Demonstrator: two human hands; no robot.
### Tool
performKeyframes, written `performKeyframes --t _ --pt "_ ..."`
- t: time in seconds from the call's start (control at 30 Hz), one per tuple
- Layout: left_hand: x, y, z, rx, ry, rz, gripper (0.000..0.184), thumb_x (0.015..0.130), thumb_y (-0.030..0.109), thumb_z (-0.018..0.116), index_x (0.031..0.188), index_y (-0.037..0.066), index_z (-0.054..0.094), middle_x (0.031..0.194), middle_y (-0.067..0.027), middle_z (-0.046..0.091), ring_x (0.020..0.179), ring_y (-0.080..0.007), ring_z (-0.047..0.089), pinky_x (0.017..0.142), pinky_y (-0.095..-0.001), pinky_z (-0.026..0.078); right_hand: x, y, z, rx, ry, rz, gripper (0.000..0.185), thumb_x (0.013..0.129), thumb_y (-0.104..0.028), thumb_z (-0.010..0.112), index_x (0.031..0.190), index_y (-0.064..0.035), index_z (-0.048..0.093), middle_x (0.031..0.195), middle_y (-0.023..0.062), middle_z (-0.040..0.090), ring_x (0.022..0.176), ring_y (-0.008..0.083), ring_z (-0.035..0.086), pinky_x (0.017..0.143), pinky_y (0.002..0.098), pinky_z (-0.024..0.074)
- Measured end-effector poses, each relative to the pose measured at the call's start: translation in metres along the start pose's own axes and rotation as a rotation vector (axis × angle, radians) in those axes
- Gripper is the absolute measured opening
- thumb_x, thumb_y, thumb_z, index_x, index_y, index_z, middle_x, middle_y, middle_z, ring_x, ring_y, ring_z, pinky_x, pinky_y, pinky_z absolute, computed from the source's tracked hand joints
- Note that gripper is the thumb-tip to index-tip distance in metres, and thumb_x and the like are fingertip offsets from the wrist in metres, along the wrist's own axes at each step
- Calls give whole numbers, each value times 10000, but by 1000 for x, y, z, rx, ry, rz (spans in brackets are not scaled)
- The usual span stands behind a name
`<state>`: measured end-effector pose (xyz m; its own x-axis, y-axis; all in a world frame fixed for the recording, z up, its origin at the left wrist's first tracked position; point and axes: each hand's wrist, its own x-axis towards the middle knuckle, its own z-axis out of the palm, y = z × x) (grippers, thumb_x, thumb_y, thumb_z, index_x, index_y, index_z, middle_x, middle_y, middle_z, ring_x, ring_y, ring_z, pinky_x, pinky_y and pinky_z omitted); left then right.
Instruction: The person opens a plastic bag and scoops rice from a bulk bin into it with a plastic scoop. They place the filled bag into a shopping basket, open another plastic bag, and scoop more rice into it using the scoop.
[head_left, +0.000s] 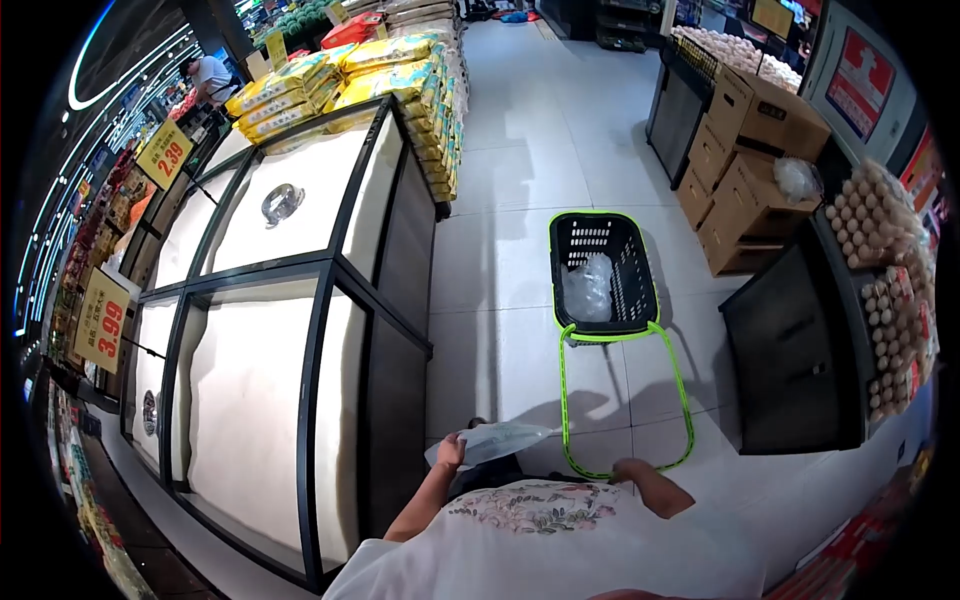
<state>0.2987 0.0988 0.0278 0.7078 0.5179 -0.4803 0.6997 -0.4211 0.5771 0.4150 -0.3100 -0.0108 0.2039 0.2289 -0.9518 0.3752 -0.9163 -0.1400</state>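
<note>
My left hand (450, 452) is closed on a translucent plastic bag (505, 437), which hangs out to the right in front of my body. My right hand (632, 470) is at the near end of a bright green pull handle (689, 400), its fingers curled around the bar. That handle joins a black shopping basket (636, 262) with a green rim, standing on the floor ahead of me. Inside the basket lies a clear plastic bag (590, 287); its contents cannot be made out.
To my left stand large bins of white grain (250, 350), with metal scoops (283, 204) and price signs (165, 153). Yellow sacks (395, 85) are piled beyond. On the right are cardboard boxes (755, 190) and a black stand (790, 340) of eggs. A person (210, 78) is far left.
</note>
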Motion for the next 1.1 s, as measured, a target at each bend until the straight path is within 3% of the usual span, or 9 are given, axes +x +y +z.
performKeyframes --t 0.13,0.23,0.4,0.57,0.67,0.73,0.87,1.0,1.1 --pt "54 37 -36 -91 7 65 326 785 204 494 1069 49 521 971 -209 571 943 -317 540 807 -353 415 37 -18 27 275 442 -184 280 676 -299 578 849 -87 634 876 151 607 842 297 584 712 427 435" --pt "97 41 -69 -274 119 294 270 801 103 495 1065 60 526 953 -155 591 878 -257 576 787 -307 428 19 -27 -4 352 304 -91 282 693 -295 561 863 -80 627 884 159 602 847 303 579 718 416 434" --pt "146 67 -130 -479 -72 171 197 835 105 480 1005 63 573 879 -64 612 823 -113 546 770 -246 413 -1 -42 -62 405 221 -28 287 721 -287 533 886 -68 617 899 172 593 855 314 572 729 399 433" --pt "198 87 -133 -296 -59 244 276 845 269 440 983 65 563 890 -178 589 883 -341 545 759 -359 425 15 -82 -147 414 236 -76 293 749 -280 505 908 -56 606 914 185 585 863 324 564 739 382 432" --pt "222 136 -145 -319 -37 204 290 834 290 455 972 59 564 875 -189 586 879 -347 542 745 -367 425 97 -93 -200 344 473 -205 308 794 -253 455 928 -2 573 908 216 569 867 345 552 738 393 428" --pt "231 183 -169 -334 -6 167 294 833 293 459 968 54 564 878 -187 587 875 -341 545 735 -367 427 83 -130 -290 646 479 -308 294 805 -241 481 970 -9 552 828 147 587 792 250 572 737 356 429" --pt "274 245 -188 -306 123 184 309 815 299 470 969 45 555 856 -189 589 851 -342 550 722 -389 426 71 -195 -455 733 630 -774 619 711 -250 660 1211 -34 365 1100 138 494 998 210 478 837 313 399" --pt "298 312 -233 -288 160 138 316 822 294 480 995 39 552 858 -177 593 833 -308 571 705 -340 433 -26 -299 -588 266 799 -1180 629 676 -197 668 1207 -50 365 1128 151 466 1043 247 449 867 349 367" --pt "323 326 -255 -385 236 188 277 837 249 466 998 42 555 820 -166 593 769 -273 580 687 -322 436 -29 -346 -631 -61 965 -1067 536 638 -103 642 1133 -64 440 1076 115 494 997 273 464 852 377 356"
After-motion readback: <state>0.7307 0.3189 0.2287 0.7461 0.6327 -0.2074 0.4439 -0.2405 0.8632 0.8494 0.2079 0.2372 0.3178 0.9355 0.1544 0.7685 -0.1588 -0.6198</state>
